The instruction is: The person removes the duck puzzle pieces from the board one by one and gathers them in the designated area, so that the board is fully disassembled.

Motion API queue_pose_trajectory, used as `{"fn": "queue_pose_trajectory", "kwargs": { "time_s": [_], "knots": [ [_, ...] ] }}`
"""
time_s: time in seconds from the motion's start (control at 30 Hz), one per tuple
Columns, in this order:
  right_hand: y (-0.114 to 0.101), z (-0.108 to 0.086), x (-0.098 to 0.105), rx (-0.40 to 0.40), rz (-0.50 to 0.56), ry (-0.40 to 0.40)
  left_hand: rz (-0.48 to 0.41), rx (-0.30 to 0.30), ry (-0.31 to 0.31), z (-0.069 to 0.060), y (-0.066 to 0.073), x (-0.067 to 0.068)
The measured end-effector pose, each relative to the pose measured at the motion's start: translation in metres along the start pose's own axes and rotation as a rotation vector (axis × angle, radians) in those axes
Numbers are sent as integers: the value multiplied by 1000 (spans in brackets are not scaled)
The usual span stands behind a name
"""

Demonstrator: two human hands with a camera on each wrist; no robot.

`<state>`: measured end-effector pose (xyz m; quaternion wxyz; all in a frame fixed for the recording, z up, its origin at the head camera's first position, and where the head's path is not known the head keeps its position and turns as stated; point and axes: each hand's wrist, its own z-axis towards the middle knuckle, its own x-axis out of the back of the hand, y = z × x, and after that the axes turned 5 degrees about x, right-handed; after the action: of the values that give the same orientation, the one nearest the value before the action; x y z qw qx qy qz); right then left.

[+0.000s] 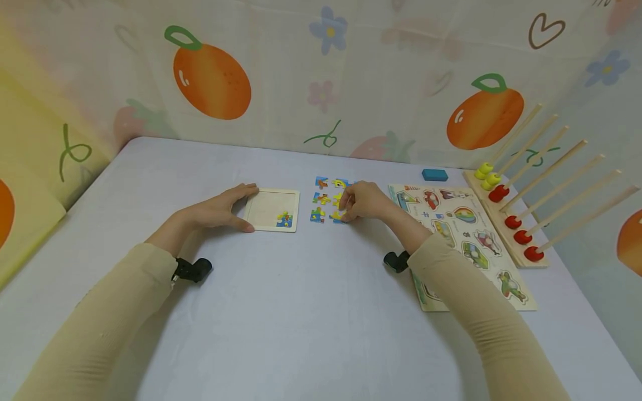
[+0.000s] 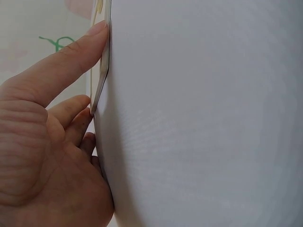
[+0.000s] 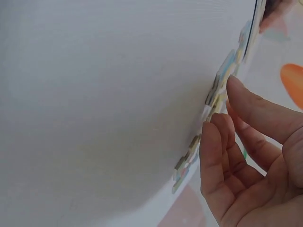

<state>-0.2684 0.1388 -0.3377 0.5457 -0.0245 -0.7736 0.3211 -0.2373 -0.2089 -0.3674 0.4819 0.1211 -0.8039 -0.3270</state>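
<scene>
A small square wooden puzzle tray (image 1: 272, 193) lies on the table, with joined colourful puzzle pieces (image 1: 284, 219) in its near right corner. My left hand (image 1: 219, 210) holds the tray at its left side, thumb at the near corner and fingers at the far one. In the left wrist view the thumb (image 2: 71, 59) presses on the tray's edge (image 2: 100, 80). Loose jigsaw pieces (image 1: 317, 215) lie in rows right of the tray. Over their right column my right hand (image 1: 367, 200) has bent fingers, the tips at the pieces. No piece shows between thumb and fingers in the right wrist view.
A wooden picture board (image 1: 463, 239) with vehicle shapes lies partly under the right forearm. Beyond it stands a bead rack (image 1: 506, 214) with upright pegs and red and yellow beads. A blue block (image 1: 434, 175) sits near the table's back edge, before a printed curtain (image 1: 286, 72).
</scene>
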Motion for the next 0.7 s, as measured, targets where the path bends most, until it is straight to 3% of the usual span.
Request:
{"fn": "queue_pose_trajectory", "kwargs": {
  "time_s": [0.27,0.7],
  "knots": [
    [-11,0,4,15,-6,41,6,-4,5,1,1,0],
    [-33,9,-16,166,140,37,-9,6,8,3,-4,-1]
  ]
}}
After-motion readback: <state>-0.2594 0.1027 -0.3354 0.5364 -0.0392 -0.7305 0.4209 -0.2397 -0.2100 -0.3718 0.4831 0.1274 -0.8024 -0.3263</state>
